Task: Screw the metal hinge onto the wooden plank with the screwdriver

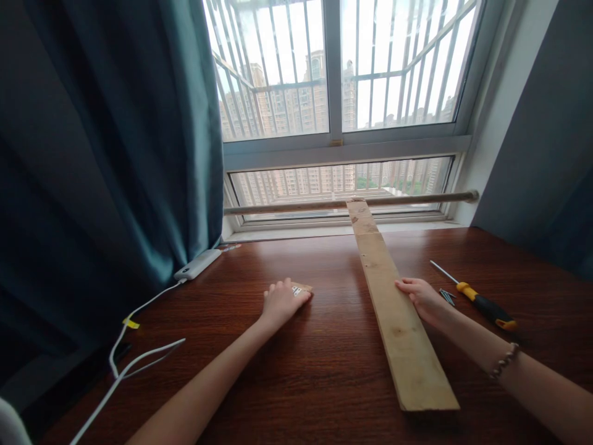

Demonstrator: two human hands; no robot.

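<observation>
A long, pale wooden board (393, 303) runs away from me across the dark wood surface, its far end overlapping the rail at the window. My right hand (421, 300) grips the board's right edge, thumb on top and the other fingers partly hidden beside it. Off to the left, my left hand (283, 300) is closed over a small wooden piece (304, 287) that carries a light metal plate with dark holes. Most of that piece is covered by my fingers. Close to my right hand lie several screws (447, 296) and a screwdriver (486, 306) with a yellow and black handle.
A white power strip (198, 266) and its white cable (139, 303) lie along the left side, beside a blue curtain (185, 123). A round rail (417, 199) spans the bottom of the window. A wall stands to the right.
</observation>
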